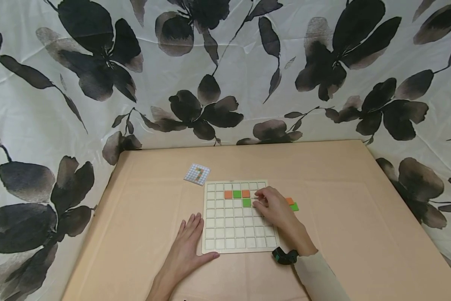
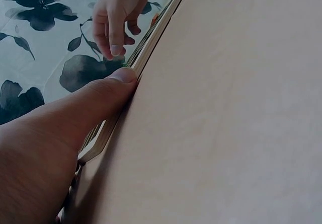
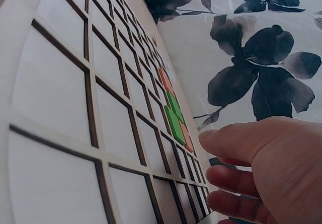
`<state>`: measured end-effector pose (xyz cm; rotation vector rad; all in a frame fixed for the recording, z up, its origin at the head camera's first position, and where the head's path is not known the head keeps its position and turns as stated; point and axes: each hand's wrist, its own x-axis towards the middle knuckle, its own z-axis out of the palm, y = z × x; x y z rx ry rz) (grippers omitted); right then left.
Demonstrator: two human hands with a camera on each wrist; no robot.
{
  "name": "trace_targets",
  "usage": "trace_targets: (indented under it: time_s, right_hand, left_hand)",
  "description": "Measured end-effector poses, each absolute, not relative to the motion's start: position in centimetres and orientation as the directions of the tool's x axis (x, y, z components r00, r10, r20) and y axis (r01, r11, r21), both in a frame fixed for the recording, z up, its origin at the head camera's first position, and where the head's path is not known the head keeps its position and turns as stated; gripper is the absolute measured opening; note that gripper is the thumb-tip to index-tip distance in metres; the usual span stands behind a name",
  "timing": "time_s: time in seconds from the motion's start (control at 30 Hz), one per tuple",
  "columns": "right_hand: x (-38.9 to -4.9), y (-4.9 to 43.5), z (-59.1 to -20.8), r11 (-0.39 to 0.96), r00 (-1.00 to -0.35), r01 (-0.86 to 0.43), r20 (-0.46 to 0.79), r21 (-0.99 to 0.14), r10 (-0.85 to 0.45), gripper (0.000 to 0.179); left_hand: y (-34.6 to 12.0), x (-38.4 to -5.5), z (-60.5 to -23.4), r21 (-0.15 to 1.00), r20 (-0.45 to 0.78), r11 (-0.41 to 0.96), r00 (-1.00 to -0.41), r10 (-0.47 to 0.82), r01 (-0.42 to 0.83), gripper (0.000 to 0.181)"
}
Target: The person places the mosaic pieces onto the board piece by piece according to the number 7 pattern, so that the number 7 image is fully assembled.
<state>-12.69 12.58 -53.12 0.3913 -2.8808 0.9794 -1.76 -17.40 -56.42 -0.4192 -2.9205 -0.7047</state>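
Observation:
A pale grid board (image 1: 219,243) lies on the table. Orange and green square tiles sit in its upper cells: an orange tile (image 1: 228,194), a green tile (image 1: 237,194) and a second orange tile (image 1: 246,193) in a row, with another green tile (image 1: 246,202) below the last. My right hand (image 1: 280,211) hovers over the board's right side, its fingertips just right of that lower green tile. In the right wrist view, thumb and fingers stand apart and nothing shows between them. My left hand (image 1: 189,246) rests at the lower left corner, thumb (image 2: 108,88) on the near edge.
A small card (image 1: 197,174) printed with a grid and coloured squares lies beyond the board's upper left corner. Right of the board, partly behind my right hand, are a loose orange tile (image 1: 290,201) and green tile (image 1: 295,207). Floral cloth (image 1: 248,75) surrounds the table (image 1: 361,234).

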Motion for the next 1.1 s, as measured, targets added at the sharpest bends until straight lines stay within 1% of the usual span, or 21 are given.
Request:
trace_targets:
  time_s: [0.17,0.63,0.83,1.1]
  right_hand:
    - [-12.5,12.7,-53.1,0.773,-0.973,-0.231,0.125,-0.590,-0.195,0.026]
    - [-12.3,14.3,-53.1,0.770,-0.960,-0.279,0.190,-0.573,-0.207,0.029]
    - [-12.1,15.0,-53.0,0.785,-0.965,-0.261,0.184,-0.562,-0.188,0.031]
    - [-11.9,16.1,-53.1,0.796,-0.970,-0.239,0.178,-0.557,-0.168,0.036]
  left_hand:
    - [-17.4,-1.8,-56.4,0.422,0.189,0.855,-0.951,0.244,0.303,0.110]
    - [-17.4,-1.8,-56.5,0.431,0.187,0.849,-0.950,0.249,0.307,0.109]
    - [-17.4,-1.9,-56.5,0.418,0.195,0.853,-0.948,0.253,0.314,0.110]
    - [-17.5,-1.9,-56.5,0.431,0.182,0.848,-0.951,0.252,0.307,0.111]
